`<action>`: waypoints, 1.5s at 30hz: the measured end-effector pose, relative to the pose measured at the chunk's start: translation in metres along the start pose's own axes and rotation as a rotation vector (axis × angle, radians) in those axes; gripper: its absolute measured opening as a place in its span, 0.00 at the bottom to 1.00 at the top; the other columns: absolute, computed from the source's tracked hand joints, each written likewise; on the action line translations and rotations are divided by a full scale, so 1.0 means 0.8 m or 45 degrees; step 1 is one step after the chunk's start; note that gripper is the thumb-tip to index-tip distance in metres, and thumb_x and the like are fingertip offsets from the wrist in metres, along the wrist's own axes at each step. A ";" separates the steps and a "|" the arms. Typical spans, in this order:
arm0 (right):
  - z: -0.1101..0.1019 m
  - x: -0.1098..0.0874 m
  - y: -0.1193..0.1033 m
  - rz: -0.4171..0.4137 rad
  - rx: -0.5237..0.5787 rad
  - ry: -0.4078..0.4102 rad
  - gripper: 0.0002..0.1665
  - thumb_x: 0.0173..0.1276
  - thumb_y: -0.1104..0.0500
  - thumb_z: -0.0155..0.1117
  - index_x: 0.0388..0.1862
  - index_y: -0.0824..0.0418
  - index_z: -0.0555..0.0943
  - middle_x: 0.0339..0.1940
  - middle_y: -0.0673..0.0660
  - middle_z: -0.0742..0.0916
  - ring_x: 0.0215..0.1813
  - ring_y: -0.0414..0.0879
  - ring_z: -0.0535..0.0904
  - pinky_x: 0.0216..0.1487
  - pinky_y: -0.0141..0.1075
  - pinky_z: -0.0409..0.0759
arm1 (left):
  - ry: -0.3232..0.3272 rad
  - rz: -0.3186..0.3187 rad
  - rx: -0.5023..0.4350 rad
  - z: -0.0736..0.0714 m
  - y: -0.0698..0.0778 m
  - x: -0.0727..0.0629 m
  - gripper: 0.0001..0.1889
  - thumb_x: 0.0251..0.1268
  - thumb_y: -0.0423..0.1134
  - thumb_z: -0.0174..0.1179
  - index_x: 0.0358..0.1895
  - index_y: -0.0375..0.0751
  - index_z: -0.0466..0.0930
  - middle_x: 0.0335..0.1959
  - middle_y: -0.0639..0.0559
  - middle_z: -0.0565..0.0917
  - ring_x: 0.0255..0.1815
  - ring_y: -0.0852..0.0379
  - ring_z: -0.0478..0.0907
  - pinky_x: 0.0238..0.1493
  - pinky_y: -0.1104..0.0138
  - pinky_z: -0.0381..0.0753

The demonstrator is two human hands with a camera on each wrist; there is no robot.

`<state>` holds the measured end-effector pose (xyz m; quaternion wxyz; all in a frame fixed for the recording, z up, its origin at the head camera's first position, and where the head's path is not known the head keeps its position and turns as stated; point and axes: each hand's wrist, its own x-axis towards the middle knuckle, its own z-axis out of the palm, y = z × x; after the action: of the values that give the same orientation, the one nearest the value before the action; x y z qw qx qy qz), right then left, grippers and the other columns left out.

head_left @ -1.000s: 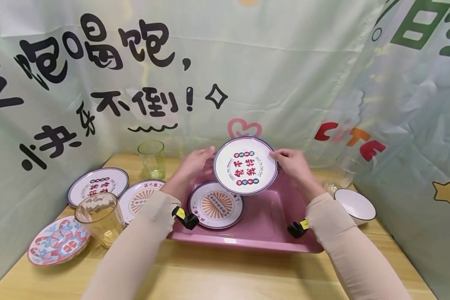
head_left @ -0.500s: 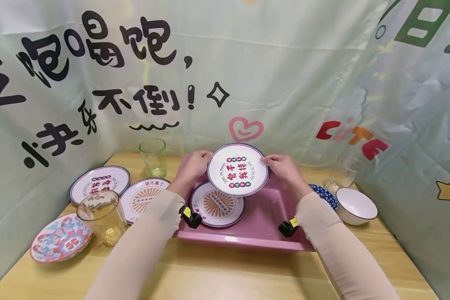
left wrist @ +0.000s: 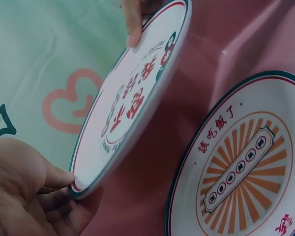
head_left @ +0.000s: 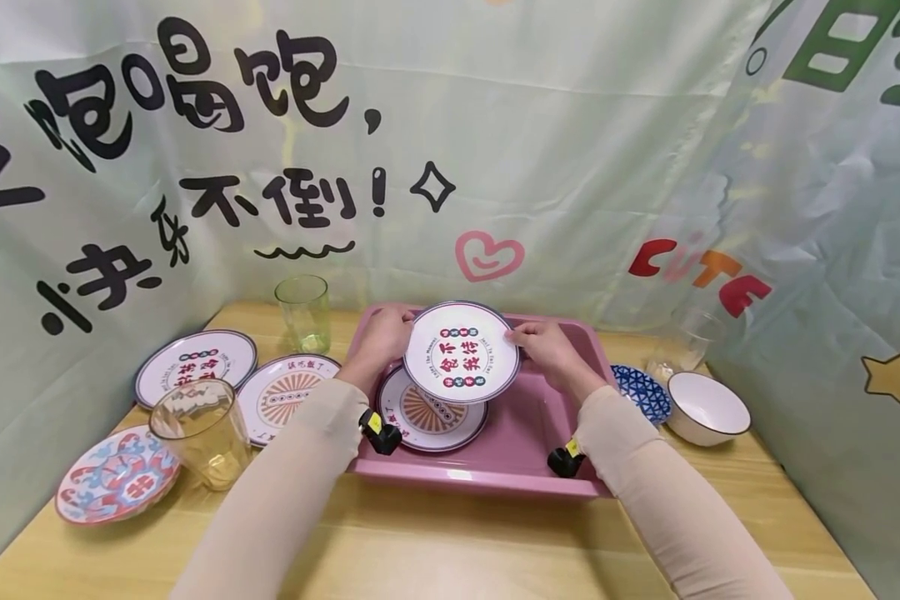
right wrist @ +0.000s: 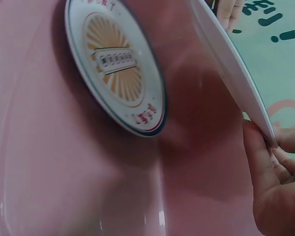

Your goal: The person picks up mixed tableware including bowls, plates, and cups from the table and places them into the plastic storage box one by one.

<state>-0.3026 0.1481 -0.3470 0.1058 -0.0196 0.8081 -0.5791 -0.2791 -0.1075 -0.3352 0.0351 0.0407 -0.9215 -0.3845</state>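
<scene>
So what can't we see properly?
Head view: far edge of the white, round sunburst plate in the pink, rectangular tub, behind the held, white, round, red-lettered plate.
Head view: part of the blue-and-white patterned dish, behind the beige right sleeve.
Right wrist view: held plate's lettering, facing away.

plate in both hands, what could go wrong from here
The held plate is pinched at its rim by the left hand and the right hand, so it might slip. The sunburst plate lies lower in the pink tub, so a drop could knock them together. In the head view the left sleeve appears close to the amber glass; drawing that arm back might tip it.
</scene>
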 end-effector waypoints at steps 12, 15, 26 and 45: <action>0.013 0.001 0.013 -0.021 -0.039 -0.165 0.12 0.73 0.64 0.56 0.45 0.74 0.79 0.33 0.59 0.81 0.32 0.44 0.82 0.39 0.39 0.86 | -0.029 0.058 0.398 0.001 -0.009 0.005 0.19 0.75 0.32 0.42 0.59 0.37 0.79 0.54 0.42 0.82 0.39 0.48 0.82 0.39 0.62 0.83; 0.015 0.002 0.016 -0.023 -0.061 -0.198 0.10 0.73 0.64 0.56 0.43 0.73 0.79 0.31 0.58 0.82 0.31 0.43 0.81 0.39 0.40 0.86 | -0.049 0.056 0.468 0.000 -0.009 0.004 0.18 0.72 0.29 0.43 0.55 0.37 0.81 0.51 0.43 0.83 0.42 0.49 0.81 0.45 0.61 0.82; 0.023 0.003 0.026 0.011 -0.192 -0.255 0.08 0.72 0.64 0.59 0.36 0.70 0.78 0.27 0.56 0.80 0.29 0.43 0.80 0.44 0.46 0.84 | -0.130 0.070 0.618 0.003 -0.012 0.001 0.15 0.65 0.24 0.46 0.47 0.33 0.81 0.47 0.41 0.83 0.39 0.50 0.78 0.48 0.57 0.81; 0.029 0.002 0.033 0.077 -0.214 -0.404 0.08 0.72 0.69 0.56 0.32 0.72 0.75 0.27 0.57 0.78 0.27 0.46 0.81 0.44 0.46 0.85 | -0.187 0.023 0.627 0.012 -0.015 -0.003 0.13 0.64 0.22 0.46 0.43 0.34 0.80 0.36 0.43 0.79 0.32 0.50 0.76 0.29 0.65 0.77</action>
<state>-0.2974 0.1349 -0.3792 0.2473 -0.0949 0.8271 -0.4957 -0.2772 -0.1088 -0.3507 -0.0394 0.0116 -0.9878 -0.1500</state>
